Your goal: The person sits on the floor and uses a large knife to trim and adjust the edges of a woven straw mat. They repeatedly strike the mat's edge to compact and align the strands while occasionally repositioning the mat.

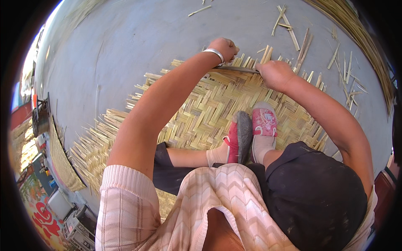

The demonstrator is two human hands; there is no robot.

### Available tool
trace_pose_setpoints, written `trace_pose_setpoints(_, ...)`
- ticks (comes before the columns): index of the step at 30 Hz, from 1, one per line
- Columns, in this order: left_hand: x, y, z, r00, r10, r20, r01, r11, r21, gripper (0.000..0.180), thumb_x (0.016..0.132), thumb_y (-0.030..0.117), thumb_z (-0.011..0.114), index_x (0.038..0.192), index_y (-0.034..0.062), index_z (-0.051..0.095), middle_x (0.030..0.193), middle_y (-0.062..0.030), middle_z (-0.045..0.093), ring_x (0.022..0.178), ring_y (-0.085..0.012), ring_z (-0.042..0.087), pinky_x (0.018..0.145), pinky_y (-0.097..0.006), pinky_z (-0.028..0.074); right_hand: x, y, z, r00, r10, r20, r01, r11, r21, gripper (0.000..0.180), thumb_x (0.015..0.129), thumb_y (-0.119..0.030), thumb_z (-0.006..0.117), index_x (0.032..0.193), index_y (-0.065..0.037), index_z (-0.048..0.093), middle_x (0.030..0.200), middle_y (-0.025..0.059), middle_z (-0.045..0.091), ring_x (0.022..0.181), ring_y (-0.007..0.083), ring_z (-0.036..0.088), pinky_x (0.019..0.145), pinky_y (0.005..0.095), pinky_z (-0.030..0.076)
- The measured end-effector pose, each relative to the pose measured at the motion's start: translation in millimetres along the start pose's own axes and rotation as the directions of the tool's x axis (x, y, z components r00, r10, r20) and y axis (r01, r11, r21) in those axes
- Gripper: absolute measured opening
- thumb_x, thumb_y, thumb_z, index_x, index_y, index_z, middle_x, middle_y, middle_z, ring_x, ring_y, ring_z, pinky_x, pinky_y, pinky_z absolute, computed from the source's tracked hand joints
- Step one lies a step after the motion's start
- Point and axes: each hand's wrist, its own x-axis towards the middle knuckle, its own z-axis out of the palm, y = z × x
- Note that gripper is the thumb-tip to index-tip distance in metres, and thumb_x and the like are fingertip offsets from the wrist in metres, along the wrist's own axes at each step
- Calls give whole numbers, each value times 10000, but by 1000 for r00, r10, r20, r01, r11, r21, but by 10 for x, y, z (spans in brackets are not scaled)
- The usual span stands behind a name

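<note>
A woven mat (201, 111) of split reed strips lies under my feet, with loose strip ends sticking out along its edge. At its far edge my right hand (276, 75) is closed around one end of a dark, narrow, blade-like strip (238, 69). This strip lies flat along the weave and stretches left to below my left wrist. Just beyond the edge, my left hand (224, 49), with a silver bracelet (215, 54) at the wrist, is closed in a fist. A small pale bit shows by its fingers, too small to name.
Cut reed pieces (289, 29) lie scattered on the grey floor (138, 37) at the far right. A long bundle of thin reeds (368, 37) curves along the right rim. My red shoes (264, 119) rest on the mat. Another woven mat (63, 154) leans at the left.
</note>
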Motion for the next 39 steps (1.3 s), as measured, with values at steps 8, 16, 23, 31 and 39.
trace_pose_setpoints(8,12,536,-1265,890,216,-401,-315,928,-200,529,917,373,618,1295,7,566,1093,-158,680,977,-227,621,827,-356,499,1,-33,-15,999,10,-37,-12,998,-67,195,790,-57,547,952,-66,655,908,189,683,903,382,662,752,476,532)
trace_pose_setpoints(16,-35,-617,-1088,994,112,-6,-101,915,391,834,889,744,408,1246,23,626,1217,-226,636,1175,-380,577,1006,-417,447,-234,202,-289,964,-35,-265,20,998,-59,178,839,-118,550,996,-113,633,817,163,666,789,366,649,664,483,508)
trace_pose_setpoints(23,-223,-542,-1004,974,-113,195,-17,828,561,780,902,716,417,1119,14,679,1084,-202,680,1063,-340,623,944,-433,466,-198,217,-192,905,-289,-311,221,946,-236,164,817,-95,560,976,-131,585,712,97,646,684,313,660,556,433,509)
trace_pose_setpoints(31,-210,-337,-1024,903,-308,301,22,731,682,432,949,447,533,1024,54,694,1001,-166,696,942,-305,654,848,-402,507,364,99,-156,873,-378,-310,256,894,-369,220,821,-95,560,1040,-120,563,691,80,649,647,289,670,504,415,506)
trace_pose_setpoints(39,-274,-580,-653,978,-156,142,12,713,701,359,954,352,504,1031,80,726,1078,-161,692,998,-340,651,869,-424,504,573,50,162,941,-238,-241,149,929,-338,246,854,-103,529,1100,-96,536,717,114,673,665,313,680,540,443,523)
